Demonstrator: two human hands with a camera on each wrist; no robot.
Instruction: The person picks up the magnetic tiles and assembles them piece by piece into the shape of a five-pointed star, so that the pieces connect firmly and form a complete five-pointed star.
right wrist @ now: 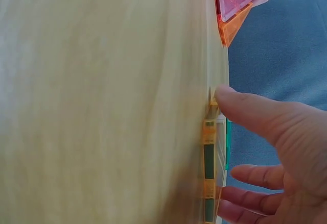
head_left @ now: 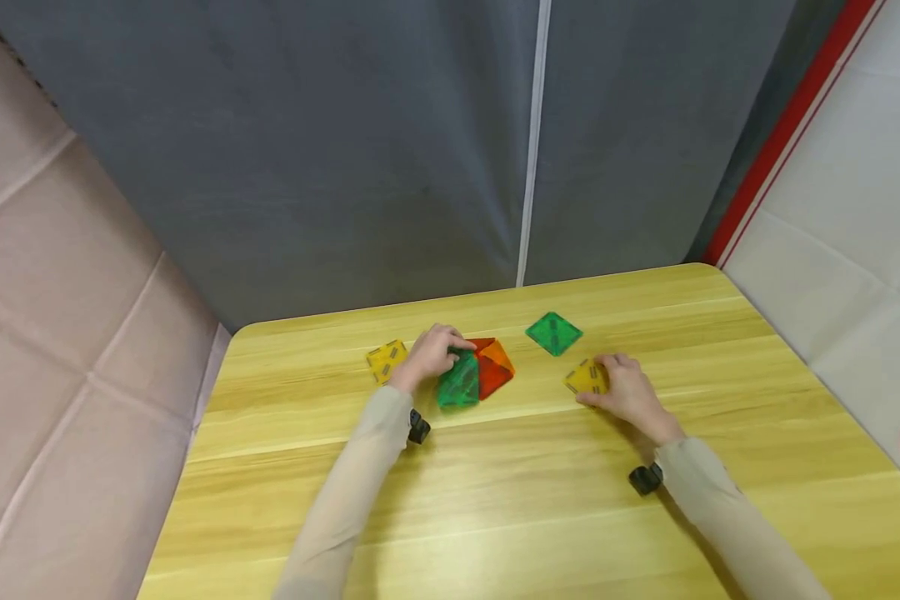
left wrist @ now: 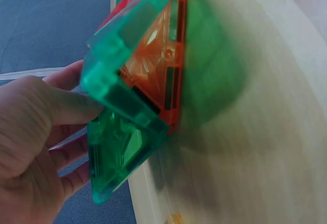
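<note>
Head view: left hand (head_left: 429, 355) pinches the green tile (head_left: 459, 382) of a red-orange assembly (head_left: 495, 373); right hand (head_left: 630, 392) pinches a yellow tile (head_left: 586, 377). Counter (head_left: 525, 492) shows between them, its far edge beyond both.

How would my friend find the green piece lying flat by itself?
Start at the wooden table and find the right hand touching a yellow tile. Just beyond that tile lies a flat green diamond. Unlike the green pieces at the left hand, it lies apart.
</note>
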